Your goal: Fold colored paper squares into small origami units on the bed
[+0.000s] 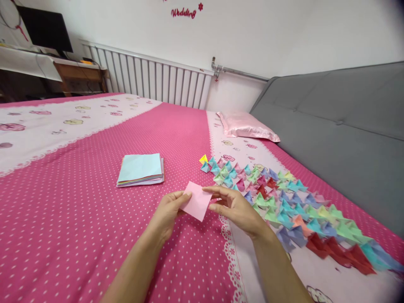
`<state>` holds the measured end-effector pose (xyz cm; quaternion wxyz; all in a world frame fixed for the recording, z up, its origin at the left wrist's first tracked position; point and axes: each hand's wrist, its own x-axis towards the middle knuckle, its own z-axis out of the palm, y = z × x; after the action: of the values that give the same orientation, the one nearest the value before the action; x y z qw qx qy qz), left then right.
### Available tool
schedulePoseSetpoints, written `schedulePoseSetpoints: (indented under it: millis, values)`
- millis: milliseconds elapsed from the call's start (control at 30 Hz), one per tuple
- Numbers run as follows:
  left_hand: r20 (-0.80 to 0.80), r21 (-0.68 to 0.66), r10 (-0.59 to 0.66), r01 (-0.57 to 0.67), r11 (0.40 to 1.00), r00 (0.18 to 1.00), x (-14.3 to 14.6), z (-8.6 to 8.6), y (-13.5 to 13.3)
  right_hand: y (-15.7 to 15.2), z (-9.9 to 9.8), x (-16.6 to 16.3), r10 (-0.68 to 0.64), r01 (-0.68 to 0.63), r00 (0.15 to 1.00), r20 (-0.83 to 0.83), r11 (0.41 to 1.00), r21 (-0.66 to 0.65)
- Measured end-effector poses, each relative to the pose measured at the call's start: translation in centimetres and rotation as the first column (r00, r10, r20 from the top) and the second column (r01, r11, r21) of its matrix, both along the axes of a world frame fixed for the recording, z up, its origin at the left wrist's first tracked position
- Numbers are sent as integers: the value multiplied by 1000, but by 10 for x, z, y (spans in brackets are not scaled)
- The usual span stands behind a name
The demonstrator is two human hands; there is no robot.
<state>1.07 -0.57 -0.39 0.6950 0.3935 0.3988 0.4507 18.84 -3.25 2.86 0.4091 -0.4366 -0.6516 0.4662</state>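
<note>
A small square of pink paper (197, 203), looking folded, is held above the bedspread. My left hand (168, 210) pinches its left corner, thumb on top and fingers beneath. At the opposite side is my right hand (235, 208), thumb and forefinger apart, the fingertips touching or very close to the paper's right edge. Beyond my left hand lies a stack of coloured paper sheets (141, 168), light blue uppermost. To the right, many small folded paper shapes (287, 210) stand in rows, in blue, green, pink, red and other colours; one yellow folded shape (203, 159) sits at their far left end.
All of this rests on a bed with a pink dotted bedspread (104, 227). A pink pillow (248, 125) lies farther back, beside a grey padded headboard (341, 113). A white radiator (158, 80) stands at the wall, and a monitor (46, 29) on a desk at the left.
</note>
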Motion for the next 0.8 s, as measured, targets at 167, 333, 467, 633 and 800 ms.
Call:
schedulePoseSetpoints:
  millis: [167, 333, 467, 633, 800]
  values:
    - [4, -14, 6, -6, 1000, 1000, 1, 3, -1, 1, -1, 0, 5, -5, 1000, 12, 1000, 30]
    - [7, -14, -1, 1, 1000, 1000, 1, 5, -2, 3, -5, -1, -28, 28, 1000, 10, 999, 34]
    - [9, -28, 13, -13, 1000, 1000, 1, 6, -2, 3, -5, -1, -66, 62, 996, 56, 996, 66]
    - [19, -14, -8, 8, 1000, 1000, 1, 5, -2, 4, -6, -2, -89, 82, 993, 74, 992, 101]
    - [44, -23, -25, 26, 999, 999, 1, 4, -2, 6, -8, -3, -119, 102, 986, 120, 985, 143]
